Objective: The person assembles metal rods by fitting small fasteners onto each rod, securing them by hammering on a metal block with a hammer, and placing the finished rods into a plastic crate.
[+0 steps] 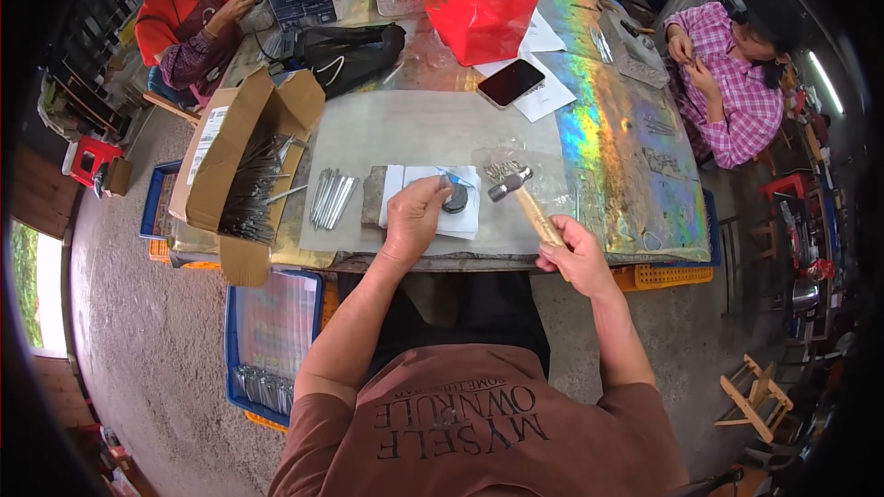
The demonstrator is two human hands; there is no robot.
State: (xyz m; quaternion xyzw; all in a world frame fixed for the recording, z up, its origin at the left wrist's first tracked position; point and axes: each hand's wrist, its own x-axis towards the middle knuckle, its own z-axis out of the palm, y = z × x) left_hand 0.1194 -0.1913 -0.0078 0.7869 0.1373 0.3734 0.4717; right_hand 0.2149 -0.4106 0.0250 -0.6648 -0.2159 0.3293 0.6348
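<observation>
My right hand (578, 256) is wrapped round the wooden handle of a hammer (531, 209). Its metal head is raised over the table's near side, to the right of a dark round block (455, 199). The block rests on a white pad (466, 223). Just left of the block, my left hand (416, 214) is closed with its fingertips pinched together; what they hold, if anything, is too small to tell. Past the hammer head lies a clear plastic bag (543, 170) with a heap of small metal pieces (503, 168). Left of my left hand lies a bundle of thin metal rods (333, 199).
An open cardboard box (214, 161) full of metal rods stands at the table's left edge. Farther back are a phone (511, 84), a red bag (485, 0) and a black bag (354, 53). Co-workers sit at the far left and right. A blue crate (230, 331) stands below.
</observation>
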